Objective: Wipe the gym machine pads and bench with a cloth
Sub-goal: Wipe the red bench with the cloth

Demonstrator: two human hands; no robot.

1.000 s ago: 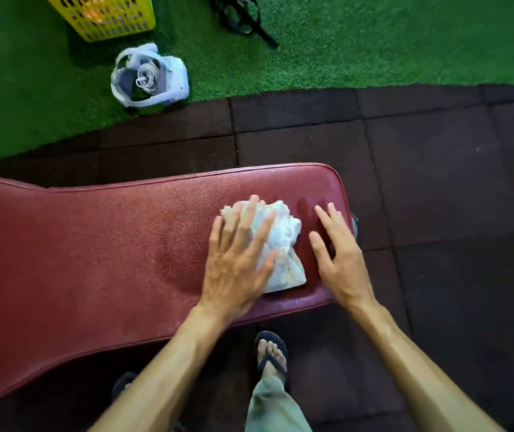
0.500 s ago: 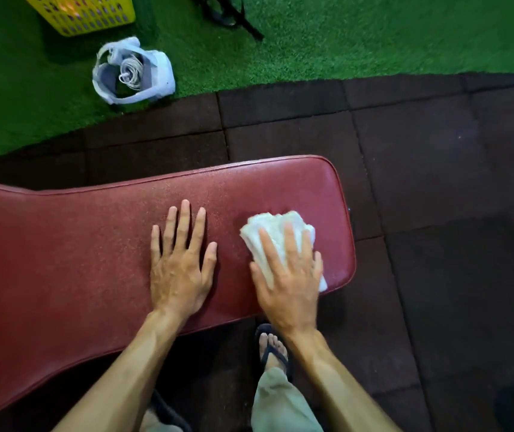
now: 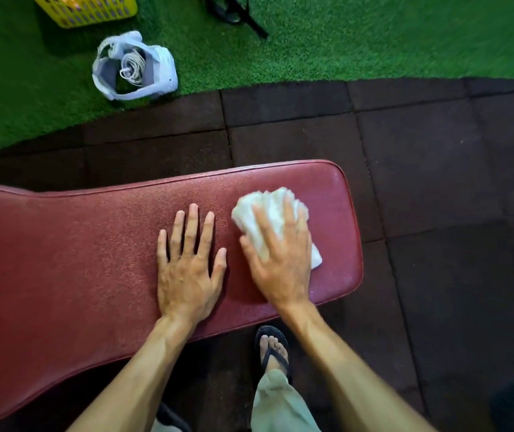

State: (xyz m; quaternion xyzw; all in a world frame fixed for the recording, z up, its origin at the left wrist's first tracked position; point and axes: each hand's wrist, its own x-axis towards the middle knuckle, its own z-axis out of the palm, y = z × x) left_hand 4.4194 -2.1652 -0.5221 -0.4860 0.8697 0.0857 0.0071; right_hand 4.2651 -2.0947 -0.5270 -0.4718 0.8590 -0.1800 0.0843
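A dark red padded bench (image 3: pixel 71 260) runs across the view from the left, ending at the right. A folded white cloth (image 3: pixel 265 213) lies on its right end. My right hand (image 3: pixel 280 257) presses flat on the cloth with straight fingers; the cloth and fingers are blurred. My left hand (image 3: pixel 188 263) rests flat on the bare pad just left of the cloth, fingers spread.
Dark rubber floor tiles (image 3: pixel 436 182) surround the bench. Green turf (image 3: pixel 343 35) lies beyond, with a white bag (image 3: pixel 162 63) holding a coiled cord, a yellow basket (image 3: pixel 87 9) and black straps (image 3: pixel 233 10). My foot in a black sandal (image 3: pixel 272 350) stands under the bench's near edge.
The cloth passed from under my left hand to under my right. My left hand moved left onto the bare pad. My right hand has since pushed the cloth toward the bench's far edge.
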